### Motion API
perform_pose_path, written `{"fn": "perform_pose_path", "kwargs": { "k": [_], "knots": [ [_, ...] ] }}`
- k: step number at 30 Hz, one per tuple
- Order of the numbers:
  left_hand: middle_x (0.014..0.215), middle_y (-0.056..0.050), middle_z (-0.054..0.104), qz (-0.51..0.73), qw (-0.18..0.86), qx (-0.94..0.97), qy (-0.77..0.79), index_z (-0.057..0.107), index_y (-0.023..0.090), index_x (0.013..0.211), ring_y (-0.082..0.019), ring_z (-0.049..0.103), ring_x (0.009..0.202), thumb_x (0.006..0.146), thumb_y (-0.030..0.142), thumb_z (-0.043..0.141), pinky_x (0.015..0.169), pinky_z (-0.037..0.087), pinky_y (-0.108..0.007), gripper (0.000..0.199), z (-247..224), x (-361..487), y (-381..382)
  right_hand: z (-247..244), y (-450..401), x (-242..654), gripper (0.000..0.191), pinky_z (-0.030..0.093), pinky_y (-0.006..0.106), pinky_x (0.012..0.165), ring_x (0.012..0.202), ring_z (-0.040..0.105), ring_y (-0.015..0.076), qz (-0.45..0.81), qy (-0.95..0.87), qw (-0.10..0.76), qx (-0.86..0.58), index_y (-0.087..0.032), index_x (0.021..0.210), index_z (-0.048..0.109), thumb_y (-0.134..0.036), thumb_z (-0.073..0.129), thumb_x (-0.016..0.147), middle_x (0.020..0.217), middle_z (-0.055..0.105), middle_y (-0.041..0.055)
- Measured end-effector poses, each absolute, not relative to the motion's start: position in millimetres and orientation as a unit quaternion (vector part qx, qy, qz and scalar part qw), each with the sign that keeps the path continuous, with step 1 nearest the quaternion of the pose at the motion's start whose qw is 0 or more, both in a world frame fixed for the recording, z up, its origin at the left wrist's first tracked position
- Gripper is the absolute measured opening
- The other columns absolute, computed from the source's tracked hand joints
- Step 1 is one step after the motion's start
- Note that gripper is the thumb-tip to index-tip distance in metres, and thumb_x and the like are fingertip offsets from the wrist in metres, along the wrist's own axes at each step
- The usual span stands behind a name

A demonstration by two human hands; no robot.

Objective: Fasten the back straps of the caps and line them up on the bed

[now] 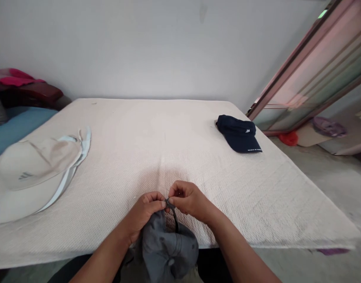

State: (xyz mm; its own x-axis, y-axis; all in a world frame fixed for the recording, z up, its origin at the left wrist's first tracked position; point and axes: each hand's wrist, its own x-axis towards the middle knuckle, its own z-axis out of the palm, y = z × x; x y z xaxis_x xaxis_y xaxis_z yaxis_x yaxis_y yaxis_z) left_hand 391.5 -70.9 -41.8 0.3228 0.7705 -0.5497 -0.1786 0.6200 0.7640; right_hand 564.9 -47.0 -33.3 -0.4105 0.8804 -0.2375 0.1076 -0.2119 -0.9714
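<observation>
A grey baseball cap (168, 249) hangs at the near edge of the table, its back opening towards my hands. My left hand (146, 210) pinches the edge of that opening beside the adjustment strap (175, 218). With thumb and forefinger, my right hand (188, 199) grips the strap's end, close against the left fingertips. The small fastening between the fingers is mostly hidden. A navy cap (236, 131) with white lettering lies at the far right of the table. On the left rest white caps (35, 165), one stacked over another.
A pale textured cover (157, 133) spreads over the table. Behind it stands a plain wall (145, 47). Blue bedding (21, 124) and a pink cloth (19, 76) are at the far left. To the right are a sliding door frame (292, 63) and a red bag (289, 138) on the floor.
</observation>
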Motion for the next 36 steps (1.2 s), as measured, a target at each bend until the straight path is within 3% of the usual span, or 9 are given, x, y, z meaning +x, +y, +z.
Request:
{"fn": "perform_pose_path", "kwargs": {
  "k": [5,21,28,36],
  "knots": [
    [0.064,0.0,0.061,0.318,0.745,0.313,0.495,0.06,0.015,0.069,-0.009,0.051,0.052,0.067,0.017,0.065,0.05,0.037,-0.02,0.006,-43.2,393.3,-71.4,-38.7,-48.4,567.5,0.006,0.032,0.021,0.05,0.057,0.046,0.0082,0.575,-0.609,0.304,-0.454,-0.017,0.07,0.058,-0.01,0.058,0.071,0.062,0.054,-0.0027],
    [0.064,0.002,0.057,0.317,0.655,0.432,0.533,0.061,0.015,0.07,-0.01,0.048,0.059,0.07,0.023,0.066,0.057,0.035,-0.022,0.01,-54.7,397.4,-70.5,-26.3,-54.3,566.1,0.015,0.033,0.02,0.053,0.061,0.048,0.008,0.448,-0.709,0.261,-0.478,-0.018,0.072,0.058,-0.004,0.052,0.07,0.065,0.055,-0.0035],
    [0.072,0.0,0.06,0.338,0.66,0.457,0.491,0.063,0.015,0.073,-0.012,0.051,0.069,0.072,0.027,0.067,0.065,0.038,-0.023,0.013,-55.0,394.7,-69.4,-31.7,-52.2,569.4,0.016,0.036,0.019,0.055,0.062,0.049,0.0081,0.505,-0.682,0.261,-0.461,-0.018,0.08,0.06,-0.006,0.054,0.07,0.067,0.055,-0.0035],
    [0.065,0.002,0.056,0.327,0.647,0.451,0.521,0.06,0.016,0.07,-0.011,0.047,0.062,0.071,0.026,0.066,0.059,0.035,-0.022,0.011,-51.7,398.3,-69.7,-34.1,-51.1,568.9,0.014,0.034,0.019,0.05,0.058,0.047,0.0079,0.508,-0.661,0.265,-0.484,-0.018,0.077,0.057,-0.006,0.052,0.069,0.063,0.054,-0.0041]
  ]
}}
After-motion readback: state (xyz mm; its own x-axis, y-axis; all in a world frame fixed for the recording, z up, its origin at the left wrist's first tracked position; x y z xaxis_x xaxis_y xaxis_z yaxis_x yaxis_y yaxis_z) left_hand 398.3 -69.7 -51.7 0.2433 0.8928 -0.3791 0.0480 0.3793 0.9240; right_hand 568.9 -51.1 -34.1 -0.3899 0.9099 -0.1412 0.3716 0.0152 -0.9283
